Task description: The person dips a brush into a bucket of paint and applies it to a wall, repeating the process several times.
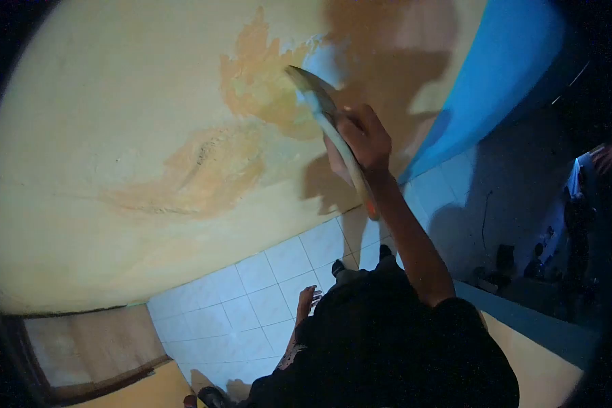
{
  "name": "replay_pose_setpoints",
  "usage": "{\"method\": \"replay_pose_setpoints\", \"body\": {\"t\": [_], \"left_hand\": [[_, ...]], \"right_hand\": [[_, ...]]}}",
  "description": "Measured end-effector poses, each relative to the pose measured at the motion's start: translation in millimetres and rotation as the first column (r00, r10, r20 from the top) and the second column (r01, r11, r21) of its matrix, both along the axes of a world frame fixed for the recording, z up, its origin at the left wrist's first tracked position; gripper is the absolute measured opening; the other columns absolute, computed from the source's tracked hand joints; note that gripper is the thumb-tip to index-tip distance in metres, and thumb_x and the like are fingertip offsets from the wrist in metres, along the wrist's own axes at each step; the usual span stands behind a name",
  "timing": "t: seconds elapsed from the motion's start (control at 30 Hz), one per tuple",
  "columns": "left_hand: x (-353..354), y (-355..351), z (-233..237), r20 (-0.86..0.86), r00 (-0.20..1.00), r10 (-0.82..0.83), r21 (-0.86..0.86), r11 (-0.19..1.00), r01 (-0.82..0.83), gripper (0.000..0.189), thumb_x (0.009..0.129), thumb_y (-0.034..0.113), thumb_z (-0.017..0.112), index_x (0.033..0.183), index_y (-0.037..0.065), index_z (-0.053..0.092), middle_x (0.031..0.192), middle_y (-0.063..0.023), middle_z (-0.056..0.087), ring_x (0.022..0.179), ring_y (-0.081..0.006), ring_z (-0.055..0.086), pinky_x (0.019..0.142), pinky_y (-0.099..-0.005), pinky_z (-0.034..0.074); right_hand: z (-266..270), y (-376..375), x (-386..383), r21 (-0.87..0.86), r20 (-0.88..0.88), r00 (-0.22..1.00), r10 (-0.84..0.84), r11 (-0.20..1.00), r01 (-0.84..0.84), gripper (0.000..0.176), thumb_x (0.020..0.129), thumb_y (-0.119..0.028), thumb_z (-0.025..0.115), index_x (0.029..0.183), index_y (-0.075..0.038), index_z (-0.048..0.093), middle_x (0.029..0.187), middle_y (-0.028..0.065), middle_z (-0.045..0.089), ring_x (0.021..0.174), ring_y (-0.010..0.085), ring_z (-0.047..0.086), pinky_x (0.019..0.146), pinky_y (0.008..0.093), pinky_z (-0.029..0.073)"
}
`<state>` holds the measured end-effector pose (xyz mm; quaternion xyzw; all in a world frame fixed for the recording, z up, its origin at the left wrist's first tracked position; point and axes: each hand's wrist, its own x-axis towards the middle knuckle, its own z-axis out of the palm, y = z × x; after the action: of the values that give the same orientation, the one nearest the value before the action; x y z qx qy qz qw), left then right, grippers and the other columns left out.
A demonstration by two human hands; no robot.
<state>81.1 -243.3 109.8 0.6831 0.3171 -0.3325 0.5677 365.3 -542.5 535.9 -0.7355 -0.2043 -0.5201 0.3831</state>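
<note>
My right hand [364, 139] is wrapped round the handle of a paintbrush [347, 153], which has a pale curved handle with an orange end. Its bristle end lies over the cream wall [81, 95], beside a pale, wet-looking area in a peach-coloured patch [248, 78]. Lower on the wall is a second peach patch [231, 163] with rough, flaking plaster. My left hand [309, 296] hangs low by my side above the tiled floor, fingers loosely apart and nothing in them.
White floor tiles [255, 285] run along the wall's foot, with my feet on them. A blue-painted surface [496, 81] rises at the right. Dark objects [506, 262] stand in shadow there. A wooden-framed door panel [92, 347] is at lower left, near dark footwear [212, 396].
</note>
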Motion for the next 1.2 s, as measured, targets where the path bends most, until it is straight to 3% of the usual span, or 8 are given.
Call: {"method": "replay_pose_setpoints", "body": {"t": [0.1,0.17,0.23,0.5,0.6,0.77,0.87,1.2], "left_hand": [[-9,-5,16,-0.052,0.991,0.127,-0.072,0.989,-0.131,0.034,0.088,0.033,0.047,0.114,0.011,0.053,0.092,-0.0046,0.065,0.078,-0.0171,0.061,0.056,-0.0296,0.043],[-17,0,20,0.331,0.905,-0.267,0.123,0.963,0.240,0.034,0.088,0.032,0.046,0.113,0.010,0.053,0.093,-0.0057,0.065,0.080,-0.0181,0.061,0.055,-0.0306,0.043],[-16,8,-10,0.143,0.941,-0.305,0.146,0.947,0.285,0.035,0.088,0.032,0.046,0.113,0.009,0.053,0.093,-0.0066,0.065,0.079,-0.0193,0.061,0.057,-0.0311,0.044],[-14,-1,3,-0.049,0.984,0.170,-0.065,0.983,-0.173,0.035,0.086,0.029,0.051,0.113,0.006,0.053,0.090,-0.0075,0.064,0.078,-0.0187,0.061,0.058,-0.0269,0.046],[-31,33,-60,0.461,0.751,-0.473,0.220,0.881,0.419,0.035,0.085,0.028,0.052,0.112,0.007,0.054,0.091,-0.0067,0.064,0.075,-0.0174,0.059,0.059,-0.0287,0.046],[-11,4,19,0.021,0.986,-0.163,0.097,0.982,0.160,0.034,0.085,0.030,0.052,0.113,0.011,0.054,0.092,-0.0044,0.064,0.077,-0.0168,0.059,0.063,-0.0315,0.044],[-2,1,16,-0.144,0.973,0.178,-0.077,0.979,-0.190,0.033,0.086,0.032,0.050,0.112,0.012,0.054,0.092,-0.0042,0.064,0.077,-0.0164,0.058,0.062,-0.0298,0.042],[6,-6,24,0.006,0.997,-0.081,0.078,0.994,0.080,0.034,0.087,0.030,0.048,0.113,0.009,0.053,0.093,-0.0058,0.065,0.074,-0.0169,0.061,0.055,-0.0255,0.042]], "right_hand": [[7,18,-7,0.024,0.119,0.986,0.115,0.993,-0.118,0.018,0.068,0.001,0.067,0.083,-0.003,0.058,0.080,0.0113,0.054,0.069,0.0255,0.056,0.058,0.0310,0.048],[32,24,-13,-0.037,0.103,0.970,0.220,0.975,-0.218,0.019,0.067,0.001,0.067,0.083,-0.001,0.058,0.081,0.0101,0.054,0.069,0.0238,0.056,0.057,0.0300,0.048],[42,30,-13,-0.159,0.063,0.959,0.276,0.951,-0.264,0.018,0.067,0.001,0.067,0.082,-0.001,0.057,0.083,0.0093,0.054,0.070,0.0226,0.056,0.058,0.0290,0.048],[-8,13,-9,0.030,-0.029,1.000,-0.003,1.000,0.004,0.020,0.068,0.000,0.067,0.085,-0.005,0.057,0.080,0.0100,0.053,0.072,0.0274,0.055,0.062,0.0345,0.047],[36,38,-20,0.350,-0.146,0.952,0.270,0.914,-0.206,0.015,0.070,-0.001,0.066,0.081,-0.005,0.057,0.075,0.0103,0.052,0.069,0.0250,0.054,0.060,0.0336,0.046],[38,26,-8,0.138,-0.059,0.992,0.108,0.985,-0.099,0.011,0.073,-0.003,0.067,0.080,-0.004,0.057,0.076,0.0083,0.055,0.073,0.0177,0.056,0.061,0.0308,0.046],[5,17,-8,0.578,-0.132,0.968,0.211,0.810,-0.098,0.012,0.077,-0.003,0.065,0.076,-0.003,0.053,0.070,0.0019,0.052,0.065,0.0088,0.048,0.059,0.0236,0.040],[47,18,-4,0.308,-0.024,0.996,0.087,0.948,-0.075,0.015,0.076,-0.006,0.068,0.077,-0.003,0.053,0.070,0.0012,0.051,0.066,0.0089,0.046,0.059,0.0244,0.039]]}}
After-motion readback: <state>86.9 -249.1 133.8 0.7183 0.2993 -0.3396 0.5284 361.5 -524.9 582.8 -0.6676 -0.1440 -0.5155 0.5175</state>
